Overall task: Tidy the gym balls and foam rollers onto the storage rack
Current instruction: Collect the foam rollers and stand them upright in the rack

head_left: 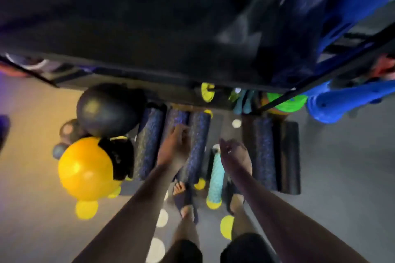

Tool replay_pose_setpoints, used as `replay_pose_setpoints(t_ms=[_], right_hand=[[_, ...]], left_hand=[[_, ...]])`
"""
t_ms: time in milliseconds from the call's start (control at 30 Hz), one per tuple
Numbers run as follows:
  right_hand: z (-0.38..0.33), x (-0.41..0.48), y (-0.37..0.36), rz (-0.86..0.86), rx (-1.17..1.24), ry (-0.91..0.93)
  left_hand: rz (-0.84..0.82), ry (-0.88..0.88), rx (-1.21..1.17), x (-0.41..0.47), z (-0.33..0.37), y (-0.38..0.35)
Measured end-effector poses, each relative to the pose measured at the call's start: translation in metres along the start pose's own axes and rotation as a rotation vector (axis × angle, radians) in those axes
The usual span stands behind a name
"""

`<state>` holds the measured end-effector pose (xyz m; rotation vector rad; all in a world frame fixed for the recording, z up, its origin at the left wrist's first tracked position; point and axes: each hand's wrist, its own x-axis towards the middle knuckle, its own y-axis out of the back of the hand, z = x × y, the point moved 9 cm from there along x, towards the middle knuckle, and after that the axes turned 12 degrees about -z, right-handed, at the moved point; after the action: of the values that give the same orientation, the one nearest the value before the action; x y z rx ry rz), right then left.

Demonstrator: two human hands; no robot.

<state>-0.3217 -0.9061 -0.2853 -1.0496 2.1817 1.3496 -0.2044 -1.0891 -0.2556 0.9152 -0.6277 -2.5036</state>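
A: Left hand (pixel 174 149)?
B: Stretched out before the storage rack (pixel 149 49), over the speckled foam rollers (pixel 197 145) lying on the floor at its foot. Loosely bent at the fingers (pixel 181 131), down toward one roller; too blurred to tell grip from touch.
A: Right hand (pixel 235 156)?
B: Also before the rack, nearer its right post. Loosely curled at the fingers, holding nothing.
A: Gym balls?
B: Off the rack. Black gym ball (pixel 109 110) on the floor just below its left end; yellow gym ball (pixel 85 168) farther out from it.
A: More rollers?
B: Teal ridged roller (pixel 217 177) out from the rack; black foam roller (pixel 286 156) below its right end.
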Motion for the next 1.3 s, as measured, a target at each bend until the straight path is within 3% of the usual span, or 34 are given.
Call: replay_pose_setpoints(t_ms=[167, 267, 467, 567, 667, 767, 867, 967, 1100, 1200, 1300], right_hand=[[0.12, 0.091, -0.169, -0.219, 0.095, -0.235], [0.184, 0.16, -0.263, -0.34, 0.167, -0.27], [0.251, 0.27, -0.395, -0.459, 0.531, -0.235], [0.272, 0.288, -0.43, -0.536, 0.708, -0.241], [0.278, 0.272, -0.419, -0.52, 0.808, -0.286], [0.273, 0.221, -0.364, -0.421, 0.792, -0.313], [0.243, 0.166, -0.296, -0.461, 0.611, -0.226], [0.187, 0.124, -0.226, -0.552, 0.355, -0.086], [0.113, 0.095, -0.164, -0.655, 0.022, 0.049], [0.063, 0.096, -0.128, -0.677, 0.013, 0.136], [0.01, 0.104, -0.081, -0.612, 0.099, 0.226]], left_hand=[[-0.036, 0.379, -0.186, 0.043, -0.19, -0.116], [0.013, 0.517, -0.297, 0.082, -0.284, -0.187], [-0.029, 0.54, -0.297, 0.159, -0.435, -0.306], [0.005, 0.619, -0.23, 0.158, -0.463, -0.329], [0.05, 0.654, -0.414, 0.144, -0.449, -0.327], [-0.012, 0.69, -0.523, 0.104, -0.401, -0.313], [-0.097, 0.792, -0.754, 0.04, -0.335, -0.3], [-0.13, 0.734, -1.009, -0.008, -0.258, -0.27], [0.072, 0.667, -1.163, -0.05, -0.192, -0.224], [0.243, 0.609, -1.189, -0.054, -0.162, -0.191], [0.378, 0.437, -1.176, -0.035, -0.122, -0.15]])
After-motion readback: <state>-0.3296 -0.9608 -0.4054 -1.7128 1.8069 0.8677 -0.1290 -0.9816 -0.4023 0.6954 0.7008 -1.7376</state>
